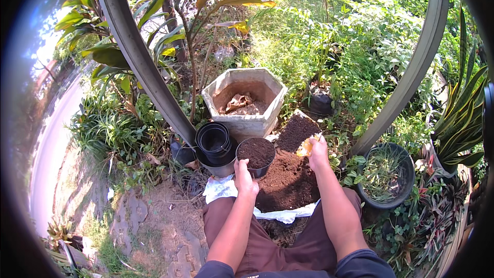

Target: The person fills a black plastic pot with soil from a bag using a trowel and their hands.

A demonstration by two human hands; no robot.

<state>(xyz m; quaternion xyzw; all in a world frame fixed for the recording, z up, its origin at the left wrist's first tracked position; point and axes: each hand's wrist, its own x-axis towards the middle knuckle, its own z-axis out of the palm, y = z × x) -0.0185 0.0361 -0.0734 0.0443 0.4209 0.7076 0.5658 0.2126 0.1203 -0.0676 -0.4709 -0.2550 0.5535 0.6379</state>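
My left hand grips the near left side of a round black plant pot, which is filled close to its rim with dark soil. In my right hand is a yellowish scoop or cut container, its exact kind hard to tell; dark soil fills it. Below both hands lies a mound of brown soil on a white plastic sheet between my knees. Left of the held pot, several empty black pots are nested in a larger container.
A hexagonal concrete planter with dry leaves stands ahead. Two curved-looking metal posts flank the spot. To the right are a black pot of grass and a snake plant. Paving lies at left.
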